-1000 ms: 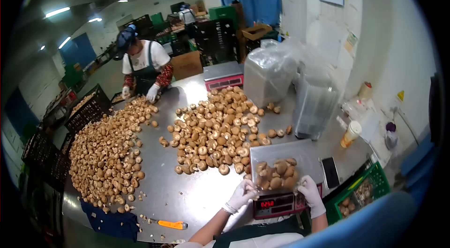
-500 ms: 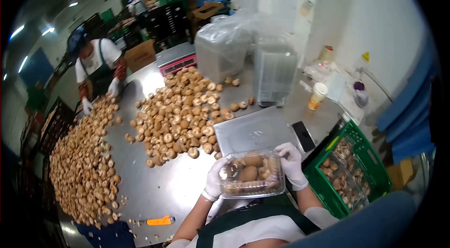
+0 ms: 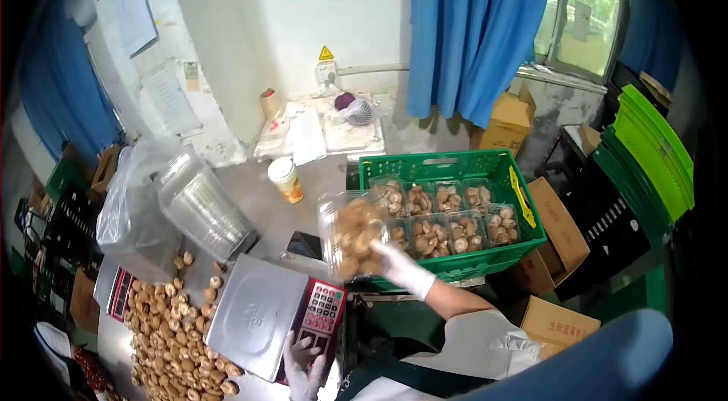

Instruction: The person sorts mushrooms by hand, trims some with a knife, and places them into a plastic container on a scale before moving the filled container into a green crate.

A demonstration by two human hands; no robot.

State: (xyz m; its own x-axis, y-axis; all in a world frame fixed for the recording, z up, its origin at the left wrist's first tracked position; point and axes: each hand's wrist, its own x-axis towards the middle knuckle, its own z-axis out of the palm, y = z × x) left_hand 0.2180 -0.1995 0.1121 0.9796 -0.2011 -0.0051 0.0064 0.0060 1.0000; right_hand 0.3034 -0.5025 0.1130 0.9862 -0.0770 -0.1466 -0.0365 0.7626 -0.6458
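Observation:
My gloved right hand (image 3: 404,267) grips a clear plastic box of brown mushrooms (image 3: 350,242) by its right side and holds it up, tilted. In this view the box overlaps the left end of a green crate (image 3: 453,164), where several similar mushroom boxes (image 3: 431,237) sit in rows. Low in the view, my gloved left hand (image 3: 303,368) has its fingers apart, right at the keypad (image 3: 322,308) of a weighing scale. The scale's metal plate (image 3: 256,316) is bare. A dark phone (image 3: 304,245) lies partly hidden behind the raised box.
Loose mushrooms (image 3: 178,336) are heaped left of the scale. Behind them stand stacked clear boxes (image 3: 203,200) and a plastic bag (image 3: 136,211). A paper cup (image 3: 286,179) is near the wall. Cardboard boxes (image 3: 560,323) and stacked crates (image 3: 644,166) stand at the right.
My view has swung right. My left hand has let go of the mushroom box and moved to the scale's keypad; my right hand has carried the box over toward the green crate.

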